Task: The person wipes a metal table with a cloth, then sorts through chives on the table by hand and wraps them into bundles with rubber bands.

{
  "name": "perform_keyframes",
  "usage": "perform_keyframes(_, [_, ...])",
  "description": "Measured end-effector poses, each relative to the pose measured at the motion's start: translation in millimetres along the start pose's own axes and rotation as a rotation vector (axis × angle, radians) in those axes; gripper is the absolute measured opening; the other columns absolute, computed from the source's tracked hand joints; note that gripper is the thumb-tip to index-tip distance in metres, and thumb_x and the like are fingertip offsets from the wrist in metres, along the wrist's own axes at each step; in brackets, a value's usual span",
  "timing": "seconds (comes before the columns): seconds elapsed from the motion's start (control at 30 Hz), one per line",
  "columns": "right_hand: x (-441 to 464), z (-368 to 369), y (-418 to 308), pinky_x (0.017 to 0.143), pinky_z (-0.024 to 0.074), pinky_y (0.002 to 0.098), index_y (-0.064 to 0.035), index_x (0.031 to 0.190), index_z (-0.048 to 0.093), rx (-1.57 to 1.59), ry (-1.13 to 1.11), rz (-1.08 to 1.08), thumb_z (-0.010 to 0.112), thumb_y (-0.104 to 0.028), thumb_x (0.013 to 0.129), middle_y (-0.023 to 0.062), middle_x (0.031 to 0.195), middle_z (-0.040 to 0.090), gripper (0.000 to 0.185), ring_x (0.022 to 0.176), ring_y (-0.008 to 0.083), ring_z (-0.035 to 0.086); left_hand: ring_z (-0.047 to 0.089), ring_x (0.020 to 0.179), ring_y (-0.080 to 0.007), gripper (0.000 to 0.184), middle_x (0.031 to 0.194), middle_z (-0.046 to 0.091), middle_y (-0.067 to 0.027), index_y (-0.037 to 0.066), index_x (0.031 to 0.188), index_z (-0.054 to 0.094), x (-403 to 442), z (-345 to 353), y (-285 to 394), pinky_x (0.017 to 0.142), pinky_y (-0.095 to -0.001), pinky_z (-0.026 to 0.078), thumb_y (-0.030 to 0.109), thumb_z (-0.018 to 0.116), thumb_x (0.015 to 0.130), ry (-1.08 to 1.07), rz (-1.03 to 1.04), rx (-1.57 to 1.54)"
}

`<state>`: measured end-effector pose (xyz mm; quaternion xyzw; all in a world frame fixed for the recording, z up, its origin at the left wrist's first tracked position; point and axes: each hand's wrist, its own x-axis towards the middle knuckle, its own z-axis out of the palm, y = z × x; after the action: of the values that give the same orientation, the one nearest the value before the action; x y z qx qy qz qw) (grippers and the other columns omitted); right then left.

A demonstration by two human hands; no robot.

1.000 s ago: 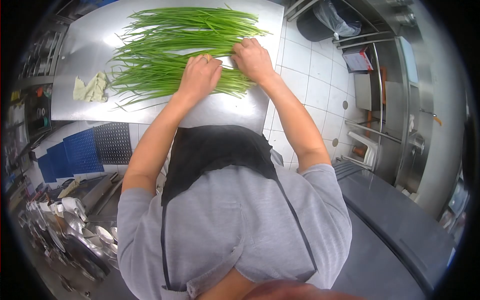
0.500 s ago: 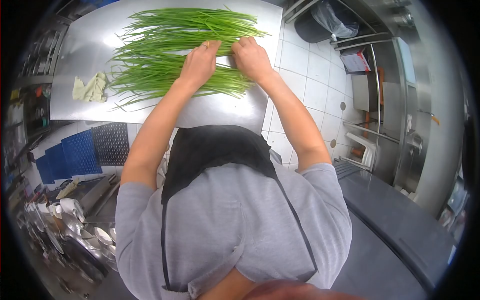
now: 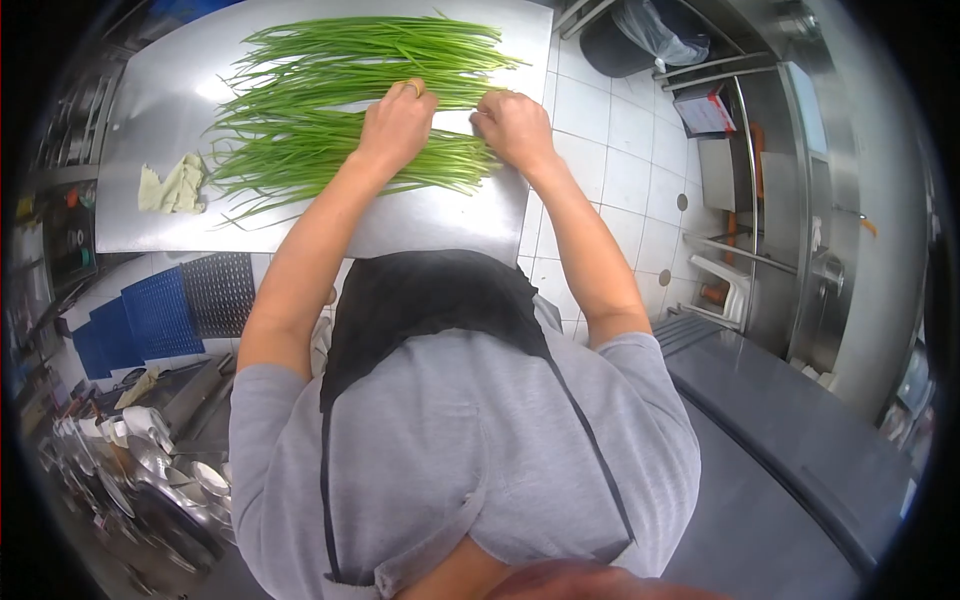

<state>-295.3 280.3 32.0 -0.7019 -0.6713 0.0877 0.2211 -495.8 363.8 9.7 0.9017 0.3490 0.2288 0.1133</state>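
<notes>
Long green garlic chives (image 3: 370, 45) lie across the metal table (image 3: 330, 232) in several loose rows, their thicker stalk ends to the right. My left hand (image 3: 398, 125), with a ring on one finger, rests over the middle of the rows. Its fingers are curled down and closed on the garlic chives. Just beyond the stalk ends of the nearer row (image 3: 300, 160) is my right hand (image 3: 515, 128), fingers bent together in a pinch. What its fingertips hold, if anything, is hidden.
A crumpled pale cloth (image 3: 173, 185) lies at the table's left. Off the right side are a lined black bin (image 3: 625, 45), white floor tiles (image 3: 585, 140) and metal racking (image 3: 750, 190). Blue mats (image 3: 160, 310) and stacked metalware (image 3: 150, 470) are at the left, behind the table's near edge.
My right hand has drawn slightly right and toward me, away from the middle row's stalk ends. The left hand stays over the chives. The whole view has shifted a little.
</notes>
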Motion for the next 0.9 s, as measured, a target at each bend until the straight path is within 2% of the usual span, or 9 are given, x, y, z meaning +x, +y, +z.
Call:
perform_keyframes(0.1, [1,4,3,0.078,0.0553,0.051,-0.0071,0.089,0.072,-0.011,0.065,0.02,0.075,-0.015,0.084,0.0148,0.087,0.071,0.009,0.087,0.0373,0.068,0.069,0.104,-0.0335,0.008,0.103,0.069,-0.0115,0.005,0.096,0.071,3,-1,3,0.078,-0.0488,0.06,0.01,0.073,0.089,-0.023,-0.014,0.014])
perform_keyframes(0.2, [2,6,1,0.079,0.0555,0.0496,-0.007,0.09,0.072,0.041,0.078,-0.014,0.077,-0.014,0.083,0.0138,0.09,0.071,0.011,0.089,0.0362,0.067,0.069,0.105,-0.0339,0.011,0.107,0.069,-0.0157,0.003,0.097,0.072,5,-4,5,0.074,-0.0501,0.062,0.007,0.063,0.093,-0.074,0.004,0.033])
perform_keyframes(0.3, [4,10,0,0.08,0.0556,0.0487,-0.0073,0.091,0.071,0.057,0.074,-0.012,0.077,-0.013,0.083,0.0126,0.091,0.07,0.011,0.092,0.0354,0.067,0.069,0.105,-0.0338,0.01,0.108,0.069,-0.0158,0.001,0.095,0.071,5,-7,8,0.073,-0.0499,0.062,0.007,0.062,0.092,-0.028,0.036,0.039])
perform_keyframes(0.5, [4,6,-4,0.081,0.0561,0.0481,-0.0074,0.089,0.073,0.018,0.037,-0.047,0.076,-0.013,0.083,0.013,0.089,0.069,0.008,0.092,0.0353,0.066,0.068,0.103,-0.033,0.011,0.108,0.067,-0.0163,0.001,0.1,0.067,2,-6,5,0.072,-0.0456,0.062,0.006,0.065,0.091,-0.075,0.104,0.021])
perform_keyframes(0.6, [2,5,-5,0.081,0.0563,0.0482,-0.0067,0.086,0.074,-0.018,0.022,-0.052,0.076,-0.014,0.084,0.0135,0.089,0.068,0.008,0.092,0.0351,0.066,0.066,0.096,-0.0358,0.007,0.097,0.064,-0.0141,0.004,0.098,0.062,-2,-3,3,0.072,-0.0501,0.058,0.009,0.065,0.094,0.004,0.135,-0.043])
perform_keyframes(0.7, [3,-2,-4,0.08,0.0565,0.0486,-0.0059,0.085,0.075,0.024,-0.074,-0.07,0.074,-0.015,0.084,0.0133,0.089,0.069,0.009,0.092,0.035,0.066,0.066,0.096,-0.0362,0.006,0.095,0.064,-0.0142,0.005,0.099,0.062,-2,-2,3,0.074,-0.0501,0.057,0.009,0.065,0.094,-0.025,0.106,-0.051])
perform_keyframes(0.8, [8,4,-1,0.078,0.057,0.0488,-0.0066,0.087,0.076,0.044,0.039,-0.077,0.073,-0.013,0.084,0.0132,0.089,0.068,0.008,0.093,0.0346,0.066,0.069,0.099,-0.0341,0.011,0.098,0.067,-0.014,0.005,0.102,0.064,-2,-1,0,0.071,-0.0474,0.061,0.006,0.064,0.091,-0.052,0.157,0.0])
perform_keyframes(0.9, [12,7,3,0.077,0.0578,0.0483,-0.0075,0.087,0.076,-0.067,0.038,-0.108,0.073,-0.013,0.084,0.0129,0.089,0.068,0.007,0.092,0.034,0.066,0.068,0.099,-0.0346,0.009,0.097,0.066,-0.0135,0.005,0.1,0.064,-4,-3,-1,0.072,-0.0484,0.06,0.005,0.062,0.091,-0.091,0.178,-0.017])
